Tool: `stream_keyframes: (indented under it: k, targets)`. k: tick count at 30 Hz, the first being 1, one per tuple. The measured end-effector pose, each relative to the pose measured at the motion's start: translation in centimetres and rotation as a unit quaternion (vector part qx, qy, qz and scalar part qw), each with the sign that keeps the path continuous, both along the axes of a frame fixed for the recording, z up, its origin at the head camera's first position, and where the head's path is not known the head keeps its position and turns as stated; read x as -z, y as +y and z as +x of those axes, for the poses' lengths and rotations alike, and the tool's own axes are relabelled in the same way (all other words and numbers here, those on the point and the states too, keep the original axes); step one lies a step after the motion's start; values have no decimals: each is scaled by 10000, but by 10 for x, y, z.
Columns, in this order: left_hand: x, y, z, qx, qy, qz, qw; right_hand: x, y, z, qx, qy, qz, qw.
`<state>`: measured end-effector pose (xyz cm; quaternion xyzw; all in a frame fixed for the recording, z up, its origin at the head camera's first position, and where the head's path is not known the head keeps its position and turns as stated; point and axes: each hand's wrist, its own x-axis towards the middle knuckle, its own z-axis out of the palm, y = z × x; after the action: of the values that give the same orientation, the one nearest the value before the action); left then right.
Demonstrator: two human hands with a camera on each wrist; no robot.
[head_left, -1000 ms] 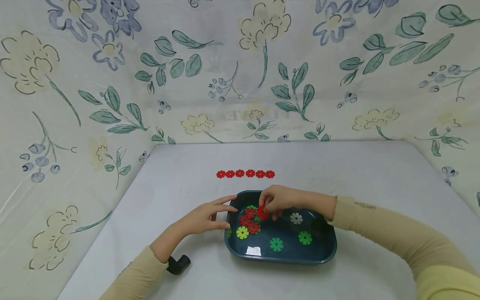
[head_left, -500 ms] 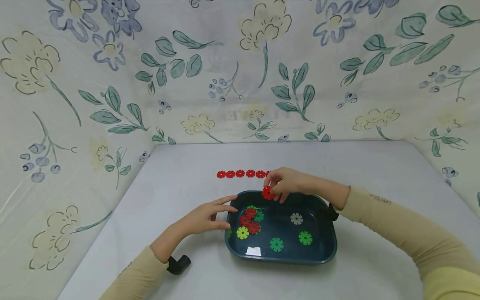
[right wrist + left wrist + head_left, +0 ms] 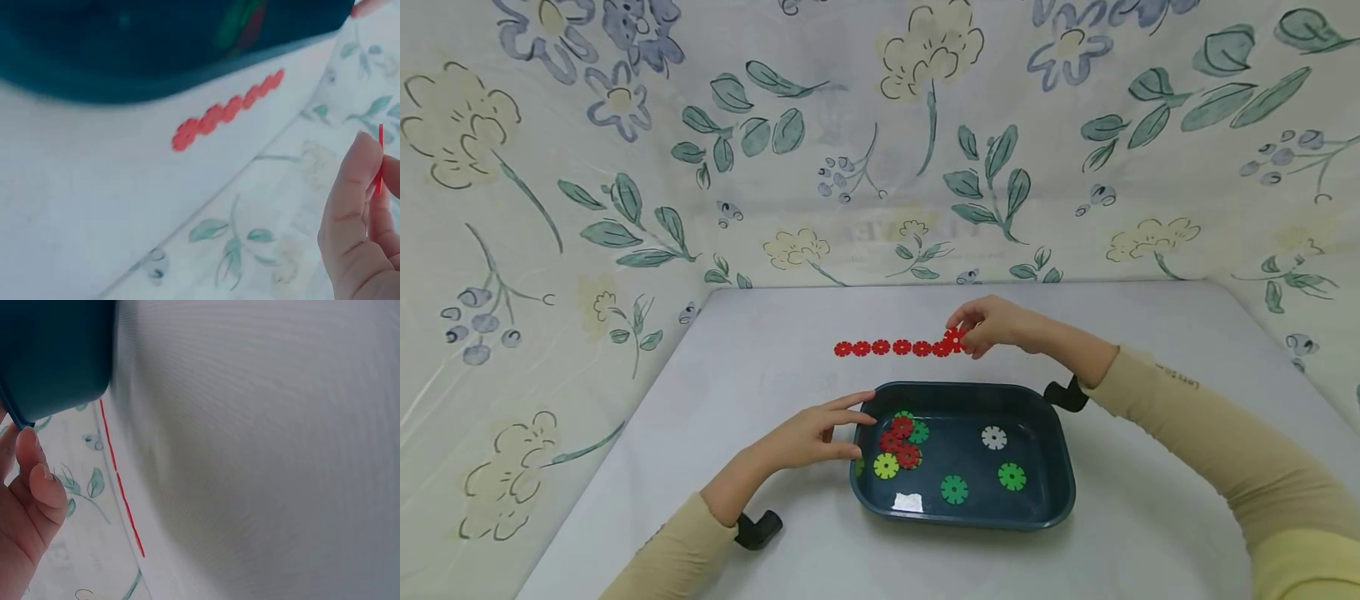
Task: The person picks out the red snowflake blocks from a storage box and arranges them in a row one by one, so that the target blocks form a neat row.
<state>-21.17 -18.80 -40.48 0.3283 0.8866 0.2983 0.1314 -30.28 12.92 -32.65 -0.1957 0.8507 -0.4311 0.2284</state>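
Between thumb and fingers my right hand (image 3: 996, 323) pinches a red notched disc (image 3: 953, 339), held up at the right end of a row of red discs (image 3: 881, 347). The right wrist view shows that disc (image 3: 380, 156) edge-on, above the table. My left hand (image 3: 815, 432) rests at the left rim of a dark blue tray (image 3: 970, 522), fingers spread and fairly straight, two of them over the edge. Inside the tray, red discs (image 3: 908, 455) overlap green ones at the left, beside a yellow-green disc (image 3: 886, 466).
Two green discs (image 3: 954, 490) and a white disc (image 3: 994, 437) lie apart on the tray floor. Black wrist mounts show at both cuffs, such as the left one (image 3: 760, 530). A floral sheet (image 3: 865, 225) hangs behind the white table (image 3: 790, 325).
My right hand has lifted the red disc out of the tray and carried it away from me and slightly right, to the row's end. My left hand has stayed at the rim.
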Motion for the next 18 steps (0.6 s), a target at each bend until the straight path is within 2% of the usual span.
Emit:
stream_keyframes:
  k: [8,18]
  targets:
    - [-3,-1,0,3,-156,-24,9999,13,4,-25,263,-38,122,9996]
    - [0,-1,-1,18,-255,8,9997,42,5,-47,244,70,244,9994]
